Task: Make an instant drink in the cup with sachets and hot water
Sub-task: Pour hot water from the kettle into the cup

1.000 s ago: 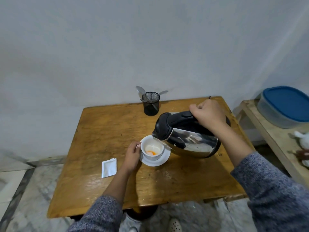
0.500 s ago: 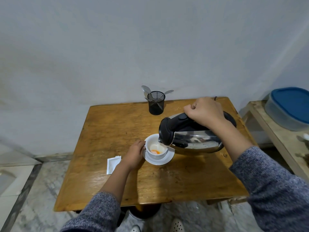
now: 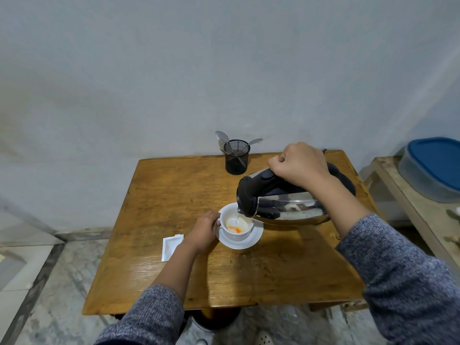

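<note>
The right hand [image 3: 300, 164] is closed in a fist around the black handle of the kettle [image 3: 293, 205], which is tipped far over, spout down to the left. From the spout a thin stream falls into the cup [image 3: 236, 226] just below it. Inside the cup lie pale powder and an orange patch near its front wall. The left hand [image 3: 202, 231] grips the cup on the side away from the kettle, fingers curled at the handle. The cup stands on a saucer [image 3: 251, 241], whose rim shows under the kettle's body. Just left of the left wrist lies a white sachet [image 3: 170, 246], flat on the table [image 3: 154, 195]. Beyond the right hand, at the table's far edge, stands a black mesh holder [image 3: 236, 160] with spoons [image 3: 222, 138] leaning out of it.
</note>
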A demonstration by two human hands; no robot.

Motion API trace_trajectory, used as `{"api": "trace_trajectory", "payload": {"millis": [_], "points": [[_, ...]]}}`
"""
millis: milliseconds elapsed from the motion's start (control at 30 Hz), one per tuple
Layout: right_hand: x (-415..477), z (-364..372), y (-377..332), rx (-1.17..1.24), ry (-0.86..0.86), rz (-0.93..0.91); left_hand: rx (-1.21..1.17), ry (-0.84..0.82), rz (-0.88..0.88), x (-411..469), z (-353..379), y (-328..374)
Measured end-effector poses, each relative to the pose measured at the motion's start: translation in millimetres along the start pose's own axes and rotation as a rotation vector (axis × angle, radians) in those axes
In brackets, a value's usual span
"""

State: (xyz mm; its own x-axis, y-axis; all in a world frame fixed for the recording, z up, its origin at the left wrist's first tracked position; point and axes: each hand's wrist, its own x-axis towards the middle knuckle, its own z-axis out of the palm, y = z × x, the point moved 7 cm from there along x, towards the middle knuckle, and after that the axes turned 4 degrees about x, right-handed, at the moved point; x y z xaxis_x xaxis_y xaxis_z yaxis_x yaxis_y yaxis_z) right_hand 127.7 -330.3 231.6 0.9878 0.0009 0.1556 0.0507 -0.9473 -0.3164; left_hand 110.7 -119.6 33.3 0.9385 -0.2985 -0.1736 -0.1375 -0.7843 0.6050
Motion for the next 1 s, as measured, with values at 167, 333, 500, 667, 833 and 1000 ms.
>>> {"api": "trace_trajectory", "payload": {"millis": [167, 333, 500, 667, 833, 1000], "points": [[1.5, 3.9, -0.1, -0.004, -0.011, 0.003, -0.002, -0.011, -0.005, 0.2, -0.4, 0.9], [1.7, 5.8, -0.4, -0.014, -0.019, 0.005, -0.003, -0.024, -0.009, 1.1, -1.1, 1.2], [1.2, 3.7, -1.3, -0.025, -0.011, 0.003, -0.049, -0.01, -0.024, -2.2, -1.1, 3.4], [-0.4, 1.6, -2.0, -0.024, -0.009, 0.003, -0.068, 0.002, -0.027, -3.9, -0.2, 4.2], [-4.4, 4.7, -2.1, -0.036, -0.019, 0.004, -0.068, 0.001, -0.053, -3.4, 0.3, 4.5], [-7.2, 4.7, -0.7, -0.028, -0.028, 0.015, -0.067, 0.005, -0.057, -3.9, 1.6, 4.4]]}}
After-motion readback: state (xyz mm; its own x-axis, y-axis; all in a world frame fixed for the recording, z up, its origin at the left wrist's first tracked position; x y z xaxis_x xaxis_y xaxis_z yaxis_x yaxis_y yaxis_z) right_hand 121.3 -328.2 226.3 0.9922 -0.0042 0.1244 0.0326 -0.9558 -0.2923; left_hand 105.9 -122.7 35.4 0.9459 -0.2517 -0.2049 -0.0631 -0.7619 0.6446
